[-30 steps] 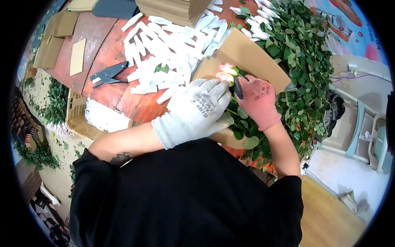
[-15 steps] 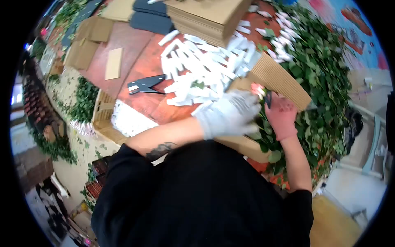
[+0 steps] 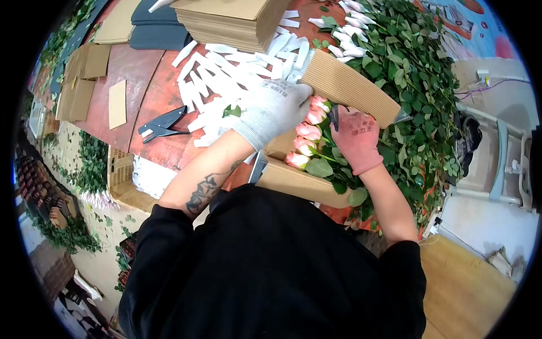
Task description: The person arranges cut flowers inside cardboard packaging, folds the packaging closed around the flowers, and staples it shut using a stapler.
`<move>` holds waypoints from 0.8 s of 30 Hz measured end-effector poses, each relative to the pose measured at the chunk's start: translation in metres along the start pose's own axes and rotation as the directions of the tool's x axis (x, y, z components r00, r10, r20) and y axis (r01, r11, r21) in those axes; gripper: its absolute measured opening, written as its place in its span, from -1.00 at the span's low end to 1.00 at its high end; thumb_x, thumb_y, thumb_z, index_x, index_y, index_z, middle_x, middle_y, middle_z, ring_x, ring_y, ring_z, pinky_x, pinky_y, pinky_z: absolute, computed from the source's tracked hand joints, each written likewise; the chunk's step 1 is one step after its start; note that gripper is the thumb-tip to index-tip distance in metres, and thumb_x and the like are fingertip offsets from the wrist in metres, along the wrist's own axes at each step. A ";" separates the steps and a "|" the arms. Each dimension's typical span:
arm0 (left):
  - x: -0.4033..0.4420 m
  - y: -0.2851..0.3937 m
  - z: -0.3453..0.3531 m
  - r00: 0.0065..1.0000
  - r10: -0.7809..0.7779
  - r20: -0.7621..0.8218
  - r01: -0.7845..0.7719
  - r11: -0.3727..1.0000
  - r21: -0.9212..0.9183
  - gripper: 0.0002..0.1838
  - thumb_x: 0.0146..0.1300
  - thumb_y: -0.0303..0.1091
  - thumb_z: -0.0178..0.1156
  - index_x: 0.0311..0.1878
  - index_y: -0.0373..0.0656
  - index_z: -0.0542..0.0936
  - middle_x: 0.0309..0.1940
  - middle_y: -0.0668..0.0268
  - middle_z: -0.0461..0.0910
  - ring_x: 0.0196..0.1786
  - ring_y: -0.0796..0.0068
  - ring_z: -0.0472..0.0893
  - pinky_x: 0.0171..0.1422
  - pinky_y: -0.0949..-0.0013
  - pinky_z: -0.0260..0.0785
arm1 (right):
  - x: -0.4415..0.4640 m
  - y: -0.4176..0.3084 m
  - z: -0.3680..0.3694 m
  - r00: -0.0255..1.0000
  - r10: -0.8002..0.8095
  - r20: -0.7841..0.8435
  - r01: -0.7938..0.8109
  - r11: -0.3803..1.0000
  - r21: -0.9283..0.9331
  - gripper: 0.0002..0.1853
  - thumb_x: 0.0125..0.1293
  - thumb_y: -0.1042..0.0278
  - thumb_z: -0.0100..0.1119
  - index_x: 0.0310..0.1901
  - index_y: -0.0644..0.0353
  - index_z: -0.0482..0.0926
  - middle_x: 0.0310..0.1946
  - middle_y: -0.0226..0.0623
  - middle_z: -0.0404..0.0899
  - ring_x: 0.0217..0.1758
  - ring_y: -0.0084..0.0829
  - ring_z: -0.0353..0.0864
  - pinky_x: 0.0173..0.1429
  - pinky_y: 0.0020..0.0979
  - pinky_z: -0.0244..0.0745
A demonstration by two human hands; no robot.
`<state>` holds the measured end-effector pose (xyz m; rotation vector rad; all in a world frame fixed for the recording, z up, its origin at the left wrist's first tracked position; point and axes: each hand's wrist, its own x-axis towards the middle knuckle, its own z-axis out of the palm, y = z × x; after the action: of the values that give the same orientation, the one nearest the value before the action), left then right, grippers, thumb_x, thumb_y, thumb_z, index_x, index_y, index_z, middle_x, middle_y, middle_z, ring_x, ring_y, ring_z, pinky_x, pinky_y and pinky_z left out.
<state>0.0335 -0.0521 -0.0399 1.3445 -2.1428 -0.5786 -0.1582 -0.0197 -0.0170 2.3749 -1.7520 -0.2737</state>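
Observation:
Several pink roses (image 3: 307, 132) lie in a row on a sheet of corrugated cardboard (image 3: 353, 85), whose far and near sides rise around them. My left hand (image 3: 279, 104), in a whitish glove, is at the far left end of the row, its fingers curled beside the topmost blooms; what they hold, if anything, is hidden. My right hand (image 3: 355, 133), in a pink glove with dark fingertips, rests on the stems and leaves just right of the blooms, its fingers bent and partly hidden.
White foam sleeves (image 3: 209, 79) are heaped left of the cardboard. A black stapler (image 3: 164, 124) lies on the red table (image 3: 155, 85). Behind stands a stack of cardboard sheets (image 3: 226, 25). Leafy rose stems (image 3: 418, 113) pile up at the right.
My left hand has moved away from me to the far end of the blooms, uncovering the row of roses. My right hand stays by the stems. The camera view has shifted.

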 end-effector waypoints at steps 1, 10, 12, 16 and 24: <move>0.002 0.004 -0.003 0.997 -0.022 0.068 0.016 0.996 0.083 -0.82 0.18 -0.18 0.10 -0.25 0.01 0.62 -0.46 0.22 0.63 -0.35 0.18 0.64 -0.26 0.15 0.46 | 0.000 -0.001 -0.002 1.000 0.008 0.012 -0.009 1.000 0.014 -0.75 0.09 0.11 0.23 -0.27 0.04 0.50 -0.38 -0.39 0.60 -0.33 -0.30 0.61 -0.27 -0.23 0.47; 0.013 0.019 -0.010 0.969 -0.043 0.242 -0.007 0.979 0.203 -0.84 0.19 -0.24 0.05 -0.31 -0.06 0.56 -0.34 0.22 0.67 -0.22 0.23 0.67 -0.20 0.15 0.47 | 0.001 -0.001 -0.002 0.999 -0.035 -0.021 0.036 0.999 0.039 -0.75 0.08 0.14 0.23 -0.28 0.08 0.50 -0.40 -0.35 0.59 -0.31 -0.29 0.63 -0.30 -0.23 0.48; 0.013 0.020 -0.009 0.963 -0.058 0.263 0.001 0.977 0.211 -0.84 0.19 -0.24 0.06 -0.30 -0.07 0.56 -0.33 0.22 0.67 -0.21 0.24 0.67 -0.20 0.15 0.47 | 0.000 -0.001 -0.002 0.997 -0.041 -0.066 0.045 0.998 0.054 -0.77 0.08 0.17 0.22 -0.33 0.11 0.50 -0.42 -0.32 0.58 -0.29 -0.28 0.64 -0.29 -0.25 0.50; 0.003 0.010 -0.015 0.982 -0.082 0.172 0.047 0.979 0.199 -0.84 0.19 -0.23 0.08 -0.28 -0.08 0.54 -0.45 0.18 0.63 -0.33 0.17 0.65 -0.28 0.14 0.45 | -0.002 -0.001 0.003 1.000 -0.016 -0.022 0.017 0.999 0.033 -0.73 0.08 0.12 0.22 -0.26 0.08 0.50 -0.38 -0.36 0.59 -0.27 -0.30 0.62 -0.28 -0.22 0.46; -0.029 -0.036 -0.044 0.982 -0.047 -0.180 0.034 0.997 -0.074 -0.77 0.19 -0.23 0.17 -0.12 -0.06 0.63 -0.45 0.16 0.62 -0.36 0.19 0.64 -0.25 0.20 0.45 | -0.004 0.004 0.006 0.998 -0.055 -0.012 0.054 0.997 -0.058 -0.58 0.10 0.00 0.22 -0.04 0.00 0.51 -0.30 -0.37 0.59 -0.24 -0.34 0.58 -0.13 -0.25 0.41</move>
<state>0.0964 -0.0438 -0.0347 1.3506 -1.9353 -0.5213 -0.1651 -0.0169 -0.0218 2.3807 -1.6524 -0.3110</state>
